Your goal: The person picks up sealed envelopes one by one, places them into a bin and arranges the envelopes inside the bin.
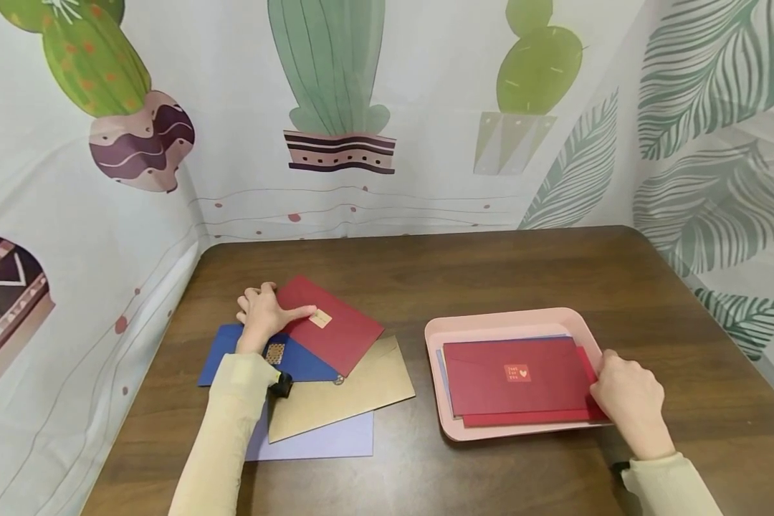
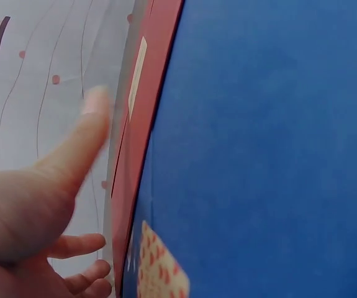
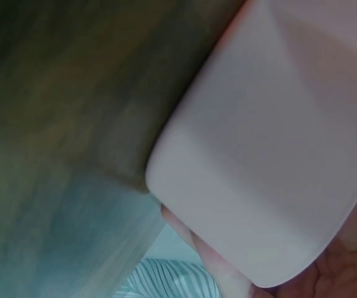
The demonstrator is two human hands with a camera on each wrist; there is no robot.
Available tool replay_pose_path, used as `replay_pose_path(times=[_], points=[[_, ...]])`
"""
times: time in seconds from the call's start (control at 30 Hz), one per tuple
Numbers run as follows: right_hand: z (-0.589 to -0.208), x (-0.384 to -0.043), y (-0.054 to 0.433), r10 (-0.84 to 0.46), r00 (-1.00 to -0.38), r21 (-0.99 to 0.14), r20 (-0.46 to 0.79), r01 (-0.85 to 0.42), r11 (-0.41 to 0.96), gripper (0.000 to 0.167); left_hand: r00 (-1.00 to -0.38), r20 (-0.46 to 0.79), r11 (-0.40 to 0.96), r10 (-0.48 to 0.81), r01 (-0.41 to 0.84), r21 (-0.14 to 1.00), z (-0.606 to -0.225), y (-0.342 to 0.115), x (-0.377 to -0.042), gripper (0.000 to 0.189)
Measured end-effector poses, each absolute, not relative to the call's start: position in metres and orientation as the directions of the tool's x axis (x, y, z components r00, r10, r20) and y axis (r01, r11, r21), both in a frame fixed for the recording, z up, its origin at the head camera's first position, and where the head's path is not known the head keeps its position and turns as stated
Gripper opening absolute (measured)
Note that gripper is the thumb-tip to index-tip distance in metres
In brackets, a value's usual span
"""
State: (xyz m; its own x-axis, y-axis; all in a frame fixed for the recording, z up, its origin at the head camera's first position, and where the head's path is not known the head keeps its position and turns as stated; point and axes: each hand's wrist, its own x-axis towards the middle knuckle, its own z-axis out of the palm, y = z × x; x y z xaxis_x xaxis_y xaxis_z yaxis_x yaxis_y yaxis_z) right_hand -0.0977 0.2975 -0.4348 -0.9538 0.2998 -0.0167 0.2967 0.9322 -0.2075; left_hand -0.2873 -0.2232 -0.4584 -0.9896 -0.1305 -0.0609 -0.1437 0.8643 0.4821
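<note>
My left hand [image 1: 266, 317] is over the left end of a red envelope [image 1: 345, 340], its thumb stretched out beside the cream sticker [image 1: 320, 318]. The left wrist view shows the thumb and fingers spread, with nothing gripped between them. Beneath the red one lie a blue envelope [image 1: 306, 364], a gold envelope [image 1: 368, 387] and a lavender envelope [image 1: 342, 438], overlapping in a fanned pile. My right hand [image 1: 633, 401] grips the right side of a pink tray [image 1: 503, 326]; in the right wrist view, fingers reach under the tray wall [image 3: 253, 149]. A dark red envelope [image 1: 477, 376] tops the stack inside.
Below it in the tray, edges of a brighter red envelope [image 1: 529, 418] and a blue one show. Everything stands on a brown wooden table [image 1: 426, 276]. A white cloth [image 1: 426, 193] printed with cacti and leaves hangs behind and along both sides.
</note>
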Motion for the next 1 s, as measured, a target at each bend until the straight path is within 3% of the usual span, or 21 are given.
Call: replay_pose_path(times=[0.3,0.5,0.8,1.0], points=[[-0.434,-0.098,0.297,0.307,-0.952,-0.210,-0.021,0.304,0.929,0.017,-0.975,-0.209,0.868,-0.079,-0.170,0.467,-0.449,-0.226,-0.290,0.113],[-0.435,-0.097,0.297,0.306,-0.952,-0.210,-0.017,0.302,0.930,0.016,-0.959,-0.277,0.872,-0.056,-0.181,0.454,-0.447,-0.228,-0.290,0.109],[-0.435,-0.097,0.297,0.304,-0.952,-0.205,-0.032,0.304,0.930,0.018,-0.974,-0.225,0.871,-0.037,-0.142,0.470,-0.438,-0.228,-0.288,0.092],[-0.434,-0.097,0.296,0.297,-0.955,-0.208,-0.014,0.293,0.933,0.017,-0.991,-0.128,0.878,-0.037,-0.093,0.470,-0.430,-0.242,-0.281,0.050]])
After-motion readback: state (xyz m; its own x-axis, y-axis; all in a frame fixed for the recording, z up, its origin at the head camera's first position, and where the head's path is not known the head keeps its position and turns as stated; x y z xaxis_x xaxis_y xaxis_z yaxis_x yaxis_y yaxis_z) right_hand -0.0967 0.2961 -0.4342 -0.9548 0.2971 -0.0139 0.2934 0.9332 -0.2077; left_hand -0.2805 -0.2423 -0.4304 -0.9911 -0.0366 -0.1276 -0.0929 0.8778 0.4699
